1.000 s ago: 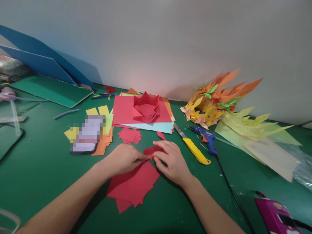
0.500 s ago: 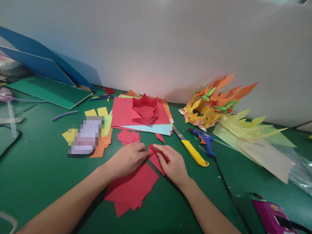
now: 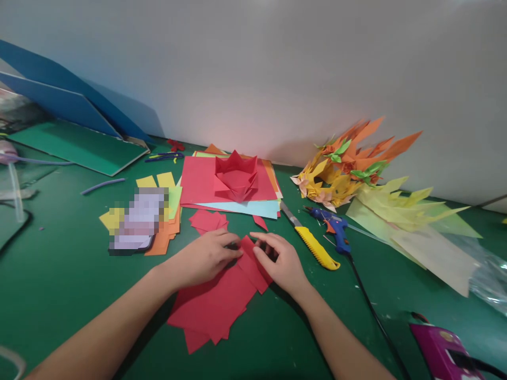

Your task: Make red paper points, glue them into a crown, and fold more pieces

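Between my hands lies a small folded piece of red paper (image 3: 255, 266), a crease along it, overlapping a stack of red paper sheets (image 3: 216, 309). My left hand (image 3: 209, 258) pinches its left edge between thumb and fingers. At its right side is my right hand (image 3: 281, 261), fingers curved with thumb and forefinger apart; the thumb is near or on the paper. Just beyond my hands are several small red paper pieces (image 3: 208, 220) and a single red folded piece (image 3: 260, 222). Further back, a red paper crown-like ring (image 3: 236, 179) sits on coloured sheets (image 3: 194, 182).
To the right lie a yellow utility knife (image 3: 317, 247), a blue glue gun (image 3: 336, 232), orange and yellow paper flowers (image 3: 348, 163) and pale paper sheets (image 3: 431, 248). A phone (image 3: 140, 219) lies on coloured slips at left. A purple device (image 3: 435, 345) is front right.
The red piece's fold, held by my right thumb and fingers before, now lies opened flatter. My right fingers have parted from it; my left hand stays at its left edge.
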A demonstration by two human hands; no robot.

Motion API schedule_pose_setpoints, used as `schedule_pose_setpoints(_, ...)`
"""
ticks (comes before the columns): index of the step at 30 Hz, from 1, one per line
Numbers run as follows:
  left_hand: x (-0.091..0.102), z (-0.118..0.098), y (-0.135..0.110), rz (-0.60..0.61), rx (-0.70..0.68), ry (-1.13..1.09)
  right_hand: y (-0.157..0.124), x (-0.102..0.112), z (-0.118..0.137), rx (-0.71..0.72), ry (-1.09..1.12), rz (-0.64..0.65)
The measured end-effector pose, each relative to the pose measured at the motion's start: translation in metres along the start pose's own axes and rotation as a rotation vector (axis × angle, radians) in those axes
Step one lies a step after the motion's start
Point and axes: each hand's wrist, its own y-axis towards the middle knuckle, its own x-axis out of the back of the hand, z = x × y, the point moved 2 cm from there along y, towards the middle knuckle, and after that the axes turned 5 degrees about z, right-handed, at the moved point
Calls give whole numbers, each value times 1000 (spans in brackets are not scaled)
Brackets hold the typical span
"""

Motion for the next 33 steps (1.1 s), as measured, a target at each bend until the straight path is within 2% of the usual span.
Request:
schedule_pose_setpoints(13, 3, 0, 0, 25, -28, -43, 5, -4, -7, -50, -19, 70)
schedule_pose_setpoints(22, 3, 0, 0, 73, -13, -57, 8, -6, -5, -193, 39, 20)
schedule_pose_setpoints(28, 2, 1, -1, 51, -25, -46, 7, -5, -3, -101, -4, 26)
schedule_pose_setpoints(33, 1, 1, -1, 46, -6, -50, 3, -7, -2, 66, -72, 0)
